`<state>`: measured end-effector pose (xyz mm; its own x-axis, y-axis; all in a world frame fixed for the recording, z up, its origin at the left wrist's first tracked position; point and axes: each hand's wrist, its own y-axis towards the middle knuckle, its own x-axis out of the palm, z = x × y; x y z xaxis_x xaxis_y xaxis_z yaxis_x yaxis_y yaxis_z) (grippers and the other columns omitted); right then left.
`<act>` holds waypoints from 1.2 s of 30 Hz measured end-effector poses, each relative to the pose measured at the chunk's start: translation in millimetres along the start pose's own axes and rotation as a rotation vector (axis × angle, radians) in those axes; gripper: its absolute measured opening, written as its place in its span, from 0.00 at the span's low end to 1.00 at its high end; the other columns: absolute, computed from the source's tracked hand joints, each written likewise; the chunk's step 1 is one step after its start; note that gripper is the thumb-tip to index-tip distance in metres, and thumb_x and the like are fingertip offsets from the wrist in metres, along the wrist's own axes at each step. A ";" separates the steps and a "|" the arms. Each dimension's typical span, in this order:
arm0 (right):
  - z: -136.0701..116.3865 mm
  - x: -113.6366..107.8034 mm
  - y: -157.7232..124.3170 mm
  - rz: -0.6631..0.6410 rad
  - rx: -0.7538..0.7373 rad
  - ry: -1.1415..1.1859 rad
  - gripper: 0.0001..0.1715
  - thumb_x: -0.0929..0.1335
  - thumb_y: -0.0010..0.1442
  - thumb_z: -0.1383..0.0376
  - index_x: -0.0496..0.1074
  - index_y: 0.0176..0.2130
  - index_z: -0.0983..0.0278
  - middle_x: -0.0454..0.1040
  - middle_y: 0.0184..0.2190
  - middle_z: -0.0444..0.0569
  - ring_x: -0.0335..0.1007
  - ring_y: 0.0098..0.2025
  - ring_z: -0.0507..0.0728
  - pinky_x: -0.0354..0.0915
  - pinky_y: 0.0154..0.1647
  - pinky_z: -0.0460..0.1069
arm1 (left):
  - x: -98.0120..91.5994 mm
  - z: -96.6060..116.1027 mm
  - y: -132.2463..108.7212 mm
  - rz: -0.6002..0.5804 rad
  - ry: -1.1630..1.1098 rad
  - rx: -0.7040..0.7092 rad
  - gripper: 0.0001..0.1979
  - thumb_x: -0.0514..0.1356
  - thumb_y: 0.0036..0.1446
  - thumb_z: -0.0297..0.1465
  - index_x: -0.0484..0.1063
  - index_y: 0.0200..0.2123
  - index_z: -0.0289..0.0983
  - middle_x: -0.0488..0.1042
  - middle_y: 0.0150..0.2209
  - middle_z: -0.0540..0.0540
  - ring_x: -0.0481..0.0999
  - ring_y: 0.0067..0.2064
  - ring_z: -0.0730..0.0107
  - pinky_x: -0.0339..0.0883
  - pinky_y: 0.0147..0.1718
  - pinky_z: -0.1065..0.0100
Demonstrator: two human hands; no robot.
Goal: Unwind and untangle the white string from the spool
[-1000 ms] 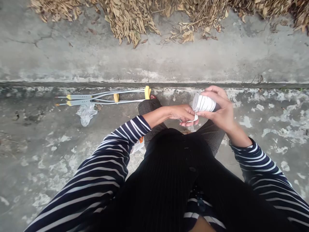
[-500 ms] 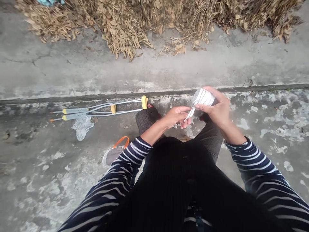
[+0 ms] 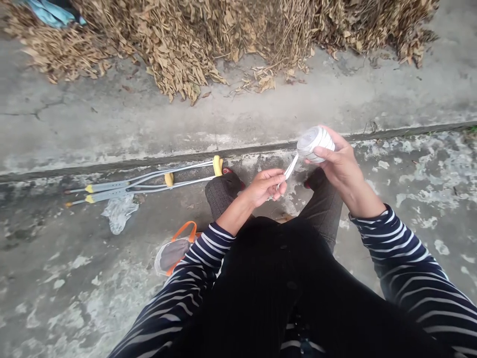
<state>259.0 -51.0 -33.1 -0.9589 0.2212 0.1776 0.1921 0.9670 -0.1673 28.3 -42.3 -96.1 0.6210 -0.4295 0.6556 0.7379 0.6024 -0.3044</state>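
Note:
In my right hand (image 3: 341, 164) is a roll of white bandage (image 3: 316, 141) with thin dark lines, its flat coiled end turned toward the left. My fingers and thumb wrap its right side. A narrow loose end (image 3: 291, 166) runs down and left from the roll to my left hand (image 3: 266, 187), which pinches it between thumb and fingers. Both hands are above the ground in front of my legs, a short distance apart.
Left of my foot, crutches (image 3: 149, 183) with yellow pads lie beside a low concrete step (image 3: 238, 119). Near them are a clear plastic bag (image 3: 119, 213) and a grey bag with orange handles (image 3: 173, 254). Dry leaves (image 3: 175, 64) and a blue cloth (image 3: 52, 12) lie beyond.
My hands have moved apart, and the loose end between them is longer. The roll has turned so its coiled face shows more. The view has shifted slightly.

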 end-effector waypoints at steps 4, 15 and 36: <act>-6.7 -5.6 -3.7 -0.069 0.042 0.003 0.39 0.84 0.47 0.53 0.77 0.56 0.54 0.82 0.51 0.47 0.82 0.44 0.60 0.84 0.47 0.60 | -6.2 -5.5 3.1 -0.075 -0.024 -0.047 0.22 0.76 0.53 0.44 0.75 0.36 0.32 0.76 0.24 0.48 0.72 0.20 0.75 0.61 0.19 0.74; -25.6 13.9 -16.7 -0.191 0.031 -0.095 0.43 0.87 0.39 0.55 0.81 0.54 0.57 0.82 0.45 0.47 0.80 0.39 0.59 0.84 0.37 0.58 | 3.0 -19.4 19.3 -0.462 -0.014 -0.313 0.24 0.76 0.51 0.48 0.72 0.30 0.35 0.68 0.17 0.51 0.64 0.15 0.75 0.55 0.15 0.74; -9.3 4.4 -14.1 -0.254 -0.029 -0.175 0.49 0.84 0.38 0.41 0.79 0.55 0.56 0.80 0.52 0.49 0.78 0.51 0.63 0.78 0.56 0.60 | 11.0 -21.3 3.3 -0.404 -0.065 -0.327 0.25 0.74 0.50 0.48 0.69 0.25 0.35 0.76 0.21 0.42 0.73 0.18 0.68 0.61 0.15 0.72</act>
<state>254.0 -62.5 -21.0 -0.9979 -0.0505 0.0396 -0.0547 0.9923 -0.1108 43.2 -59.4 -104.7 0.2596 -0.5350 0.8040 0.9657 0.1510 -0.2113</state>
